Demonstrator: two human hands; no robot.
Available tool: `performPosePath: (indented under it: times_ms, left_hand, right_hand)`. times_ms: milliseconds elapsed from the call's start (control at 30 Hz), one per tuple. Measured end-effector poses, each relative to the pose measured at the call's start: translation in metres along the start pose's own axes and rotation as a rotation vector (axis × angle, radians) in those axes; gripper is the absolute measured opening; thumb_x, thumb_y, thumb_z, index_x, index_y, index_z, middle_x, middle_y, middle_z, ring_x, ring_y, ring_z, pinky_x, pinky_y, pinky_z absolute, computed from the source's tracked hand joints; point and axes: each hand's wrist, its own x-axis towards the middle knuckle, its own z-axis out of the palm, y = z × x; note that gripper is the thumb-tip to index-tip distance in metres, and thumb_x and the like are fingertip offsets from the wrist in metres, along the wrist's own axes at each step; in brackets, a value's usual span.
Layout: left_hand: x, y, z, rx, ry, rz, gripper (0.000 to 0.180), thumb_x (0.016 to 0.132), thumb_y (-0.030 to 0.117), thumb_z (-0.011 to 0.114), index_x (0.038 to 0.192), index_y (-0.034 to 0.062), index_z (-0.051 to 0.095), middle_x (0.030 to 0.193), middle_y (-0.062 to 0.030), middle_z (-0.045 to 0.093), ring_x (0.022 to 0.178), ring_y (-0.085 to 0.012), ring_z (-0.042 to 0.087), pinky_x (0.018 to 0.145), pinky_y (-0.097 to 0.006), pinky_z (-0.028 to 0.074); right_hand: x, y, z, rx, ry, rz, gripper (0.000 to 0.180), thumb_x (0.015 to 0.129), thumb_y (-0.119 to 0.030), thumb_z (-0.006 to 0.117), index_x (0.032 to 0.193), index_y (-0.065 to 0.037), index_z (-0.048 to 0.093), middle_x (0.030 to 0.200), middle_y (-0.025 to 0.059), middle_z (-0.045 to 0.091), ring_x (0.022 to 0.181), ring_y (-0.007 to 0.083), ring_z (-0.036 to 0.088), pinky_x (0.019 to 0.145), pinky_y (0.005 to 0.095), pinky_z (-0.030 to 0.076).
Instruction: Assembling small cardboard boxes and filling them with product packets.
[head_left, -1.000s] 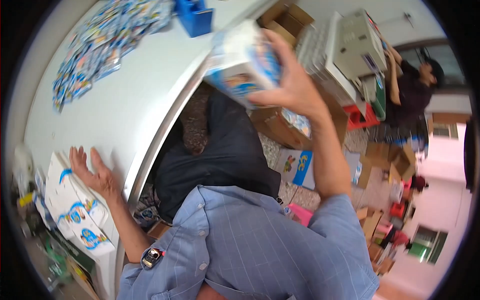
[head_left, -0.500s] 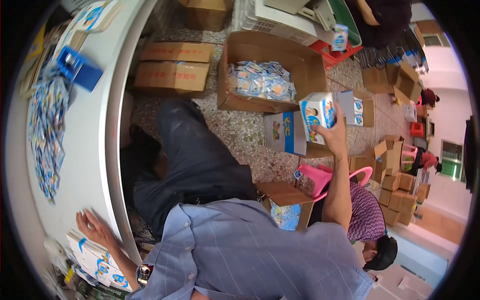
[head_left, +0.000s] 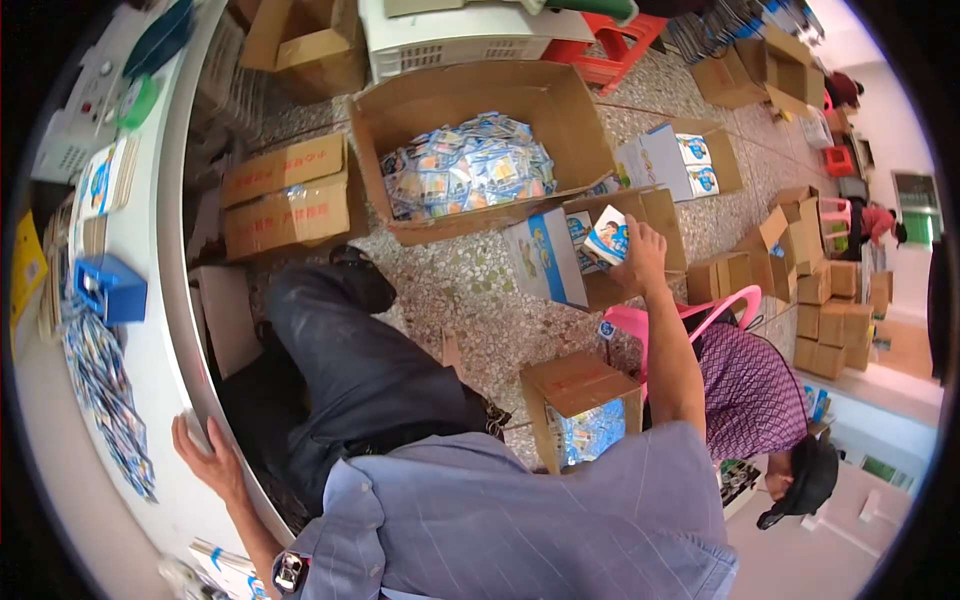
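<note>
My right hand [head_left: 640, 262] reaches far out to the right and holds a small white and blue box [head_left: 606, 238] over an open cardboard carton [head_left: 640, 225] on the floor. That carton holds other white and blue boxes [head_left: 545, 255]. My left hand [head_left: 205, 452] rests with fingers spread on the rounded edge of the white table [head_left: 165, 330]. My dark-trousered legs [head_left: 350, 370] and blue shirt [head_left: 500, 520] fill the lower middle.
A big open carton [head_left: 400, 130] full of blue sachets [head_left: 470, 165] stands on the speckled floor. Closed cartons [head_left: 285, 195] lie by the table. A small open carton [head_left: 585, 400] sits near my leg. A seated person in a checked shirt [head_left: 755, 390] is at right. Sachets [head_left: 100, 390] and a blue tray [head_left: 108, 290] lie on the table.
My right hand has carried the box down from above the table to the floor carton at right. My view has swung toward the floor. The left hand stays on the table edge.
</note>
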Motion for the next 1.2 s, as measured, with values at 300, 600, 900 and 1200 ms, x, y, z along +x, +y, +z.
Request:
performPosePath:
  times_ms: [300, 600, 900, 1200]
  left_hand:
    - [-0.022, -0.025, 0.003, -0.121, -0.169, 0.045, 0.072, 0.094, 0.024, 0.07, 0.154, 0.0055, 0.034, 0.156, -0.0213, 0.03, 0.14, -0.0392, 0.039, 0.111, -0.048, 0.041]
    - [-0.019, -0.019, 0.003, 0.105, -0.24, 0.021, 0.079, 0.094, 0.039, 0.069, 0.154, 0.0042, 0.032, 0.155, -0.0235, 0.029, 0.141, -0.0412, 0.033, 0.112, -0.052, 0.036]
    - [-0.018, -0.015, 0.003, 0.178, -0.231, 0.005, 0.079, 0.093, 0.038, 0.07, 0.154, 0.0033, 0.031, 0.155, -0.0244, 0.03, 0.142, -0.0414, 0.032, 0.113, -0.053, 0.034]
    - [-0.019, -0.012, 0.001, 0.13, -0.226, 0.0, 0.078, 0.094, 0.037, 0.07, 0.154, 0.0039, 0.032, 0.155, -0.024, 0.029, 0.143, -0.0401, 0.031, 0.114, -0.053, 0.032]
  right_hand:
    - [0.045, 0.032, 0.065, 0.557, -0.282, 0.861, 0.117, 0.052, -0.046, 0.09, 0.147, -0.006, 0.035, 0.135, 0.0252, 0.056, 0.127, 0.0435, 0.054, 0.107, 0.0493, 0.044]
    - [0.053, 0.036, 0.13, 0.644, -0.331, 1.085, 0.113, 0.058, -0.059, 0.083, 0.141, 0.004, 0.041, 0.135, 0.0226, 0.06, 0.124, 0.0352, 0.06, 0.103, 0.0421, 0.049]
    - [0.054, 0.036, 0.16, 0.651, -0.227, 1.206, 0.12, 0.061, -0.064, 0.081, 0.144, 0.007, 0.031, 0.139, 0.0306, 0.052, 0.13, 0.0411, 0.053, 0.109, 0.0451, 0.044]
    - [0.075, 0.028, 0.198, 0.905, 0.188, 1.568, 0.129, 0.059, -0.063, 0.086, 0.145, 0.006, 0.019, 0.136, 0.0382, 0.046, 0.129, 0.0461, 0.048, 0.109, 0.052, 0.04]
